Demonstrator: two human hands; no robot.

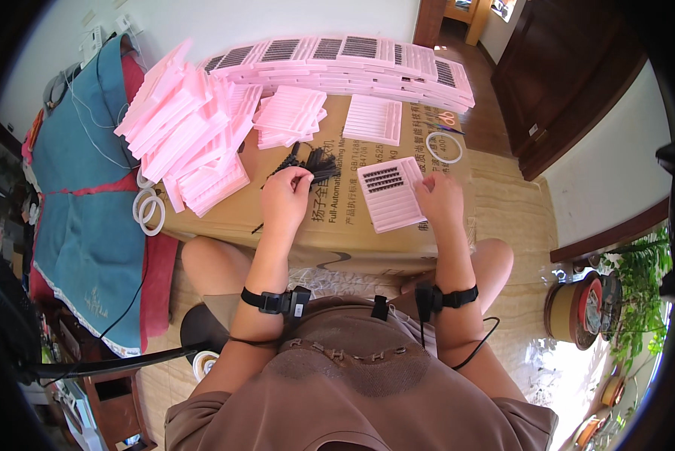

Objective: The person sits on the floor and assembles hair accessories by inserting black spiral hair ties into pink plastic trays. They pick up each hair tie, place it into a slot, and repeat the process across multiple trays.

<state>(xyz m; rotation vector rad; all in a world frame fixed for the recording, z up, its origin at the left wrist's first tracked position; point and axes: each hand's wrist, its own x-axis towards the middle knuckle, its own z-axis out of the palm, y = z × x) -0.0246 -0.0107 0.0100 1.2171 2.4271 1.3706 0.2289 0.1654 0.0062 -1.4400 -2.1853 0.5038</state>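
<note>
Two hands on my feed, both over the desk (330,234), which is topped with printed brown cardboard.

Left hand (285,197): thumb and index tips pressed together at the near side of a loose clump of black strips (322,164). I can't tell from here whether a strip is caught between them.

Right hand (441,198): fingers curled in at the right edge of the working tray (394,212). I can't tell whether they pinch that edge or just rest on it.

Working tray is pink and ribbed, lying slightly turned on the near part of the desk, between the hands and closer to the right one. I see a few short rows of black pieces (385,180) in its far half; the near half shows pink ribs.

Around it: a pink ribbed tray (371,120) just beyond, a small askew stack of pink trays (290,115) left of that, and a big leaning heap of pink trays (202,135) at the desk's left side. Far edge carries a long row of stacked trays (330,69), tops loaded with black rows.

Right side: one white ring (429,149) lying flat, orange-handled scissors (447,119) beyond it. More white rings (162,215) at the left edge, near the heap.

Black straps (268,302) on both forearms. Blue cover (89,195) off to the left, green plants (638,293) well off to the right.
</note>
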